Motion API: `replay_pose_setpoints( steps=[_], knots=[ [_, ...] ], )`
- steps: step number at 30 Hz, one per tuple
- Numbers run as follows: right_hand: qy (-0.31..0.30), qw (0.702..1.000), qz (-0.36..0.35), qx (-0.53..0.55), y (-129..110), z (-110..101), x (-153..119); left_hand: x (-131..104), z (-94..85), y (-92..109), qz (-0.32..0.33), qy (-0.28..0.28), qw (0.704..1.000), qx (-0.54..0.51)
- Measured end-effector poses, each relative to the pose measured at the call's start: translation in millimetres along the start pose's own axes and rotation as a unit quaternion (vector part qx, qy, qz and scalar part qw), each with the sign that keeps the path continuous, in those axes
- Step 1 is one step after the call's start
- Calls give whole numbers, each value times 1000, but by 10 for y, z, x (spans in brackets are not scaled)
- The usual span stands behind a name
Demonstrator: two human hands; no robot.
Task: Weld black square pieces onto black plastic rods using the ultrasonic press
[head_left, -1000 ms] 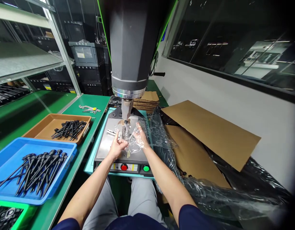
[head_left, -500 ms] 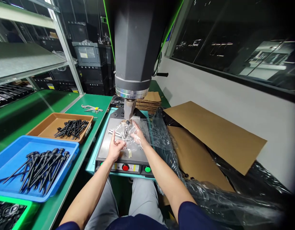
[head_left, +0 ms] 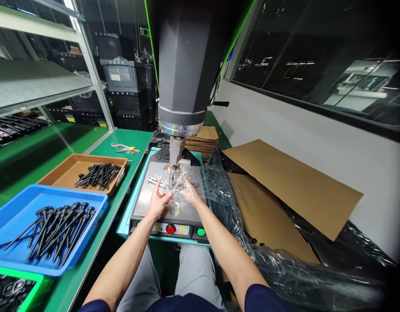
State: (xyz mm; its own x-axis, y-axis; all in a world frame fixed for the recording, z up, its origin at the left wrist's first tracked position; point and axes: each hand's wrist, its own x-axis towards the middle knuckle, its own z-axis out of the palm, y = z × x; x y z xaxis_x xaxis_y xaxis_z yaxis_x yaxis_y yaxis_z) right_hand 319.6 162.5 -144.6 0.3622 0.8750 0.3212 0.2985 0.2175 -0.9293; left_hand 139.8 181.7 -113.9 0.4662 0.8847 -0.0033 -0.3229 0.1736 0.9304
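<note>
Crinkled clear plastic film [head_left: 179,182] stretches between my two hands, in front of the machine's metal head. The thumb and fingers of my left hand [head_left: 158,203] pinch its near left edge, with the index finger raised. On the other side, my right hand [head_left: 189,193] is closed on the film, which partly covers the fingers. A small dark upright part [head_left: 174,171] stands on the fixture just behind the film, directly under the grey press tip [head_left: 176,149]. Left of it, a slotted white metal bar [head_left: 154,181] lies on the steel plate [head_left: 144,203].
A red button [head_left: 170,229] and a green button [head_left: 201,232] sit on the machine's front. To the left are a blue tray [head_left: 100,199] and a brown tray [head_left: 57,169] of black parts. Brown cardboard sheets [head_left: 294,182] and more plastic [head_left: 222,195] lie at right.
My right hand has drawn slightly down toward me with the plastic film, baring more of the dark upright part. My left hand has barely moved.
</note>
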Motion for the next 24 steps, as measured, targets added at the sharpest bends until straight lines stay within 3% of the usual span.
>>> replay_pose_setpoints(
  steps=[5, 11, 15, 18, 21, 24],
  knots=[
    [3, 998, 48, -28, 141, -91, -218, -29, -44, -2, -32, 6, 999, 9],
    [2, 995, 38, -94, 253, -239, -770, -85, -215, -106, -46, 26, 995, 82],
    [21, 987, 26, -159, 227, -298, -1098, -197, -350, -182, -12, 55, 985, 165],
    [67, 977, -27, -201, 208, -376, -1361, -403, -575, -205, 33, 94, 967, 235],
    [154, 949, -64, -269, 259, -496, -1690, -697, -940, -247, 86, 168, 922, 339],
    [203, 921, -20, -333, 392, -563, -2005, -947, -1310, -339, 120, 246, 825, 494]
  ],
)
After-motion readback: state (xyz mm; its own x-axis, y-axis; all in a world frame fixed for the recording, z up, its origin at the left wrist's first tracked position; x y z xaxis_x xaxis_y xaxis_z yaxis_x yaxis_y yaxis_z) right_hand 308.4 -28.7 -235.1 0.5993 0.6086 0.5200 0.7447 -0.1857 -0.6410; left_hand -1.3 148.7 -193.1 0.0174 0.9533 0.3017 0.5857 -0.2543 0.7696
